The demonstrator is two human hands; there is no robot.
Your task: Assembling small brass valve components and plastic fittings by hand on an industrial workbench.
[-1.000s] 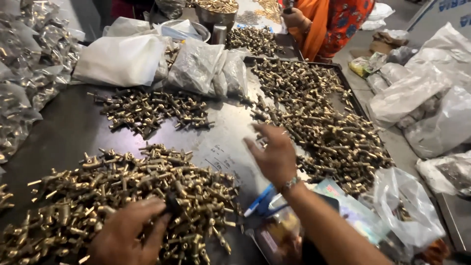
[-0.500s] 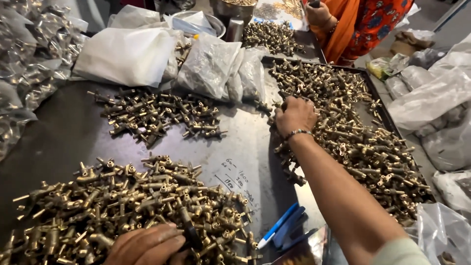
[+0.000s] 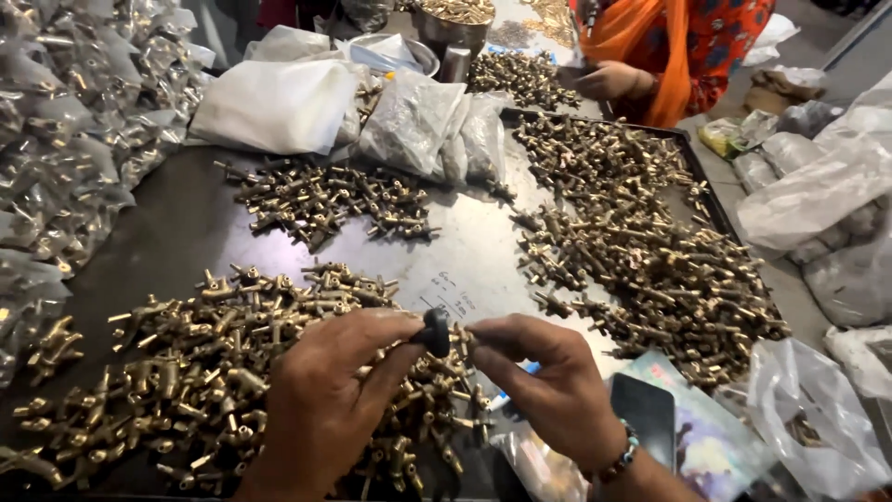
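My left hand and my right hand meet low in the middle of the view, over a heap of small brass fittings. Between their fingertips is a small black knob; the left thumb and forefinger pinch it, and the right hand holds a small brass fitting pressed against it. The right wrist wears a beaded bracelet. A second heap of brass fittings runs along the right side of the dark metal table, and a smaller heap lies further back.
Clear plastic bags of packed parts pile up on the left; white and clear bags lie at the back. Another person in orange and red works at the far end. A dark phone and a blue pen lie near my right hand.
My right hand came back from the right-hand heap to meet my left hand. The left hand lifted off the near heap, and both now hold the black knob and a fitting together.
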